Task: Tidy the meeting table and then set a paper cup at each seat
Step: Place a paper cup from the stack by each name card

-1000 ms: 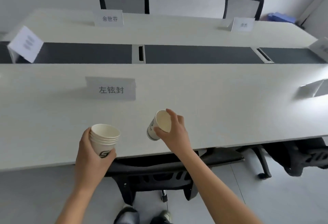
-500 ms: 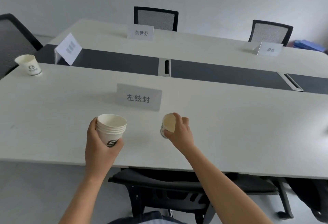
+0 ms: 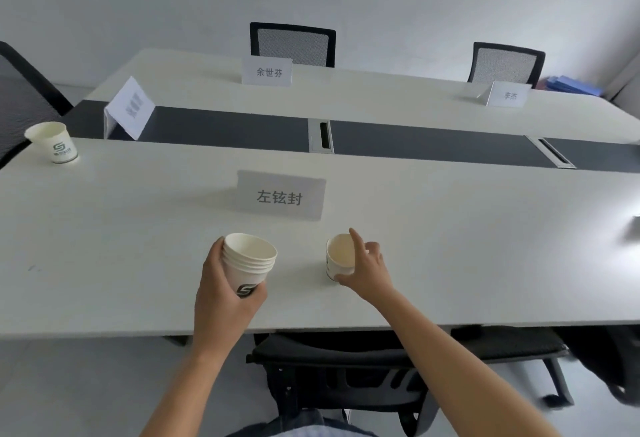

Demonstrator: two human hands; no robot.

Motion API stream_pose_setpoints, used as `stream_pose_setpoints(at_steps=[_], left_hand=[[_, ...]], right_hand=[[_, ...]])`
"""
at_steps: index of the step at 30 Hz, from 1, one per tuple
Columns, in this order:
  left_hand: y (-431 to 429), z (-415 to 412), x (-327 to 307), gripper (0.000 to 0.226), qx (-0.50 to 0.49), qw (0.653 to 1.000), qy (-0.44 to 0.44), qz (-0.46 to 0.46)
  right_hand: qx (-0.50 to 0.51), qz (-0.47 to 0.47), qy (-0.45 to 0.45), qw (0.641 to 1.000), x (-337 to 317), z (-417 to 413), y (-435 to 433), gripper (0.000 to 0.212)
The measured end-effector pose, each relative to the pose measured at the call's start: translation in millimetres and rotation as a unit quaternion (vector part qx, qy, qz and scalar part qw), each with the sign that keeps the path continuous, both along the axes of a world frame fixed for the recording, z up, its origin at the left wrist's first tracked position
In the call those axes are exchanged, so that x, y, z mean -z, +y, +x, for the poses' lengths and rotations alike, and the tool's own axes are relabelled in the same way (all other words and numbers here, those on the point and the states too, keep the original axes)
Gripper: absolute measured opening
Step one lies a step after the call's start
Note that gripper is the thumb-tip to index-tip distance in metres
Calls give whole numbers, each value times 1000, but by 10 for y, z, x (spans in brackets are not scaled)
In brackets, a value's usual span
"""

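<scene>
Left hand (image 3: pixel 227 292) closed around a nested cup stack (image 3: pixel 250 268), held upright just above the desk (image 3: pixel 104 246) at 7 o'clock from the name card (image 3: pixel 280 195); presumably kept as the supply for the remaining seats. Right hand (image 3: pixel 363 268) half open, thumb low on the wall of a single paper cup (image 3: pixel 341 256) and index finger raised over the rim; cannot tell whether grip is still applied. Cup upright at 5 o'clock from the card, apparently resting on the desk, in front of the chair (image 3: pixel 346 367) tucked below: likely the placement for this seat. Another placed cup (image 3: pixel 55 142) at far 10 o'clock, near the desk's left end. Near desk edge close behind both hands; bare desk surface open toward 3 o'clock.
</scene>
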State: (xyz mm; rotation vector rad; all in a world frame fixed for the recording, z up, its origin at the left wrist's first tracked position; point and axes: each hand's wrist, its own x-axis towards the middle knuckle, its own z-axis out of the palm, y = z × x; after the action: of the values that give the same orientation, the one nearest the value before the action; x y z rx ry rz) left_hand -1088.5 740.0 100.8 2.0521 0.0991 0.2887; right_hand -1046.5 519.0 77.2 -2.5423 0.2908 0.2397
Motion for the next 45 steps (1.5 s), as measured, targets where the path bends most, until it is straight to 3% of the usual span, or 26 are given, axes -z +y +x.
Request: stream_pose_setpoints(at_steps=[3,10,17,22,29,36,41,45], left_hand=[[-11,-2,-8,81,27,1000,-4,9],[-475,-20,-137,84,189,977,-58,74],[-1344,-143,-287,88,360,905,-165,158],[-2090,-440,-383,90,434,847,-238,195],[-3091,-1125,-285,87,529,785,-282,157],[-3899,-1842,-31,84,614,746,-233,112],[-4313,-2127,161,79,668,711,-186,120],[-4725,-2204,271,76,686,704,-157,94]], right_hand=[[14,20,-58,998,-239,-112,65,80],[23,168,-231,958,-672,-772,226,29],[175,166,-298,923,-669,-1403,-262,32],[294,144,-351,877,-677,-1945,-772,32],[385,127,-364,839,-590,-2834,-1529,27],[456,91,-322,825,-357,-3612,-2185,30],[515,124,-290,797,-204,-3967,-2514,18],[558,134,-282,769,-161,-4038,-2818,7]])
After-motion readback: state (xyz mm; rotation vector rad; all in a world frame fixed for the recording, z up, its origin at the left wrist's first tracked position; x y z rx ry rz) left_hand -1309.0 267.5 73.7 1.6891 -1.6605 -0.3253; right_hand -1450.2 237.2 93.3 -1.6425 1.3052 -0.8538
